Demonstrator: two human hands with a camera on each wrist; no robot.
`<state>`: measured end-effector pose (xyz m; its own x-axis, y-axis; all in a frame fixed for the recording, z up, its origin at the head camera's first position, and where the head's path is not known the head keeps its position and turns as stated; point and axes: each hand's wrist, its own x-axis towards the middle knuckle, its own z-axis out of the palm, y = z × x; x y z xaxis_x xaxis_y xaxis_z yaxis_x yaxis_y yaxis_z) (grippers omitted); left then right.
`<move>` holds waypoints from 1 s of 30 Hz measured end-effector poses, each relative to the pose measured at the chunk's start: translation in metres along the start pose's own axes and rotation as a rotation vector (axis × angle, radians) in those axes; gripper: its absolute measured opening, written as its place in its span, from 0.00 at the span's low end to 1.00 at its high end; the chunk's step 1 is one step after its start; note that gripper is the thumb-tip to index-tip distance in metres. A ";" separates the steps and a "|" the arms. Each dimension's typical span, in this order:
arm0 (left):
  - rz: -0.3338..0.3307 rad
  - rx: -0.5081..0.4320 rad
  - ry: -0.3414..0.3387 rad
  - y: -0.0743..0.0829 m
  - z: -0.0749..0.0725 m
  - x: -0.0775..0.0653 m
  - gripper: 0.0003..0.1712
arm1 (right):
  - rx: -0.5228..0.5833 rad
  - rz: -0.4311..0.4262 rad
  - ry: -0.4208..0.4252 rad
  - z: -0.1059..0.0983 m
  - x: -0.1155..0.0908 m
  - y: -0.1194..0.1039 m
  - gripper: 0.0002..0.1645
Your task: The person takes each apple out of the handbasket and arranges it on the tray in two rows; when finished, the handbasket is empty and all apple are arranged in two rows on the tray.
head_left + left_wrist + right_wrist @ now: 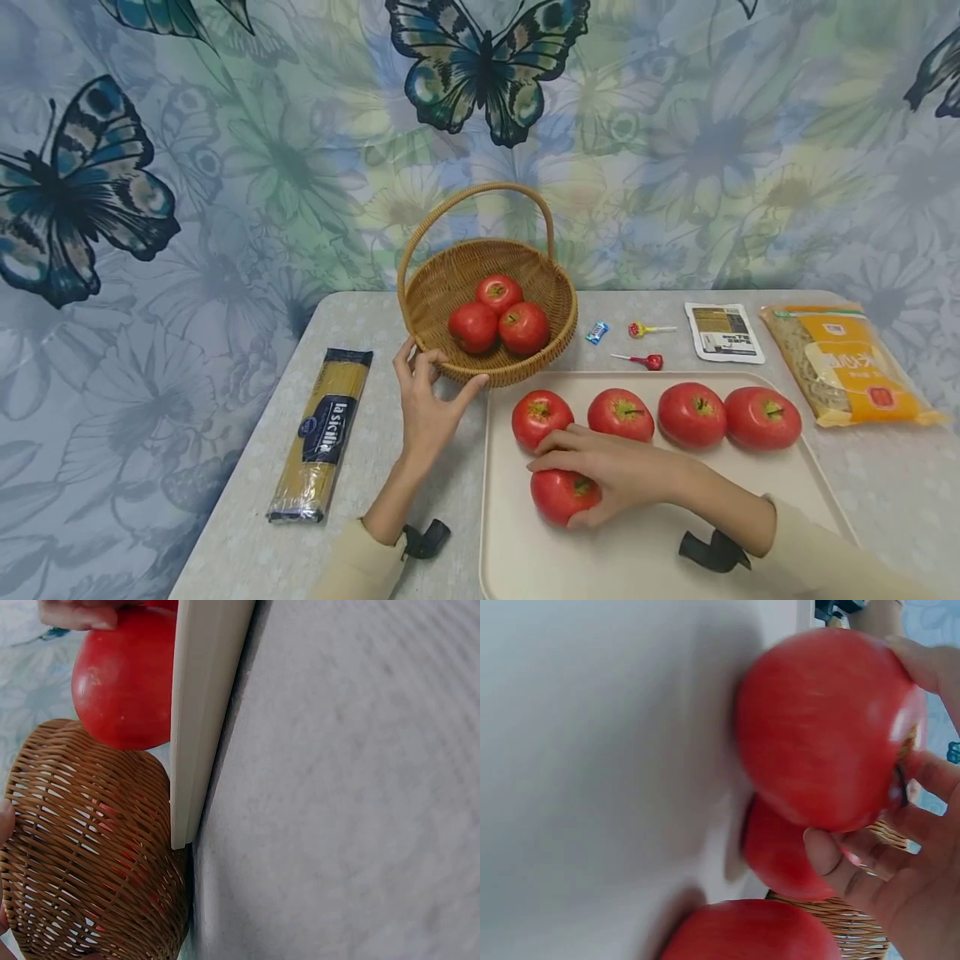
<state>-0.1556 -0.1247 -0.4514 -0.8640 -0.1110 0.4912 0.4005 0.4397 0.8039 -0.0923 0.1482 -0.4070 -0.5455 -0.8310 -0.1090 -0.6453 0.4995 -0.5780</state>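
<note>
My right hand point(626, 471) grips a red apple point(558, 498) low over the cream tray point(637, 554); in the right wrist view, thumb and fingers curve round that apple point(825, 731). Behind it on the tray stand several more apples in a row, the leftmost apple point(542, 419) close to my fingertips. The wicker basket point(442, 287) with its tall handle stands beyond the tray, tilted towards me. Three apples point(523, 327) lie inside it. My left hand point(431, 408) holds the basket's near left rim, fingers over the edge and thumb along the front.
Left of the basket lies a pack of spaghetti point(322, 437). At the back right are a small blue candy point(597, 332), a yellow lollipop point(637, 330), a red lollipop point(653, 362), a white packet point(724, 333) and an orange food bag point(851, 367). A butterfly-print cloth point(322, 167) hangs behind.
</note>
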 end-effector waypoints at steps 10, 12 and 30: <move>0.005 0.014 -0.012 0.000 0.002 0.004 0.29 | 0.014 0.001 0.079 0.014 -0.008 0.006 0.47; -0.023 0.017 -0.025 0.000 0.002 0.004 0.29 | 0.001 -0.006 0.091 0.015 -0.008 0.007 0.48; -0.030 0.009 -0.030 -0.003 -0.006 0.003 0.27 | -0.002 -0.047 0.231 -0.021 -0.019 0.009 0.44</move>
<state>-0.1576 -0.1317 -0.4503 -0.8843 -0.0976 0.4567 0.3717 0.4449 0.8148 -0.0992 0.1733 -0.3931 -0.6225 -0.7754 0.1059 -0.6739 0.4623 -0.5763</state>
